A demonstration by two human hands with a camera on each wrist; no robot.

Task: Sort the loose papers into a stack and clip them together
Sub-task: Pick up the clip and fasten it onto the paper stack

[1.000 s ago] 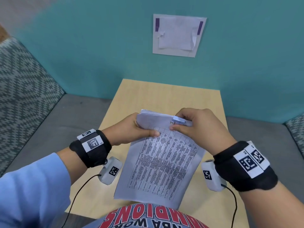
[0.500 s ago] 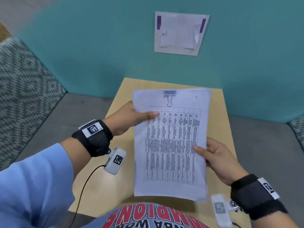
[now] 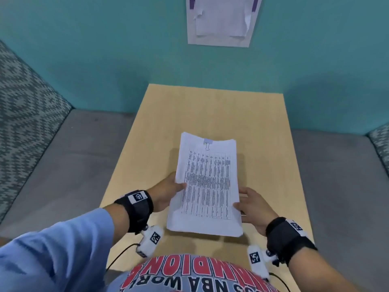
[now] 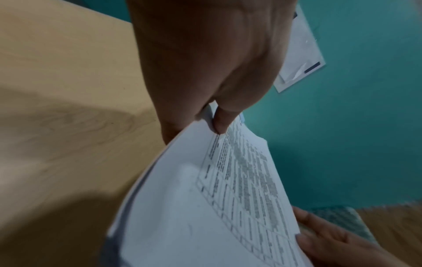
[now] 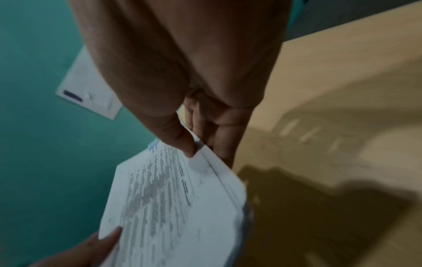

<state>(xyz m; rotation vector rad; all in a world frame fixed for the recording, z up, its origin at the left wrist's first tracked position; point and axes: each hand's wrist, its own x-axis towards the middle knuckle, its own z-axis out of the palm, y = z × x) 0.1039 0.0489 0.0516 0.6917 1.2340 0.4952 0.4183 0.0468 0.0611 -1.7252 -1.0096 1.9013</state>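
A stack of printed papers (image 3: pixel 207 186) with a table of text on top is held just above the light wooden table (image 3: pixel 212 110). A pale binder clip (image 3: pixel 208 142) sits on the middle of the stack's far edge. My left hand (image 3: pixel 168 191) pinches the stack's left edge, thumb on top, as the left wrist view shows at the papers (image 4: pixel 219 195). My right hand (image 3: pixel 251 204) pinches the right edge near the lower corner; the right wrist view shows thumb above and fingers below the papers (image 5: pixel 173 196).
A teal wall stands behind the table, with a taped white sheet (image 3: pixel 222 20) on it. Grey bench seating (image 3: pixel 63 157) flanks the table on both sides, with patterned cushions (image 3: pixel 23 106) at the left. Bare tabletop lies beyond the stack.
A second ago my right hand was at the clip on the stack's top edge. It then moved to the right edge, and both hands have lowered the clipped stack toward the table.
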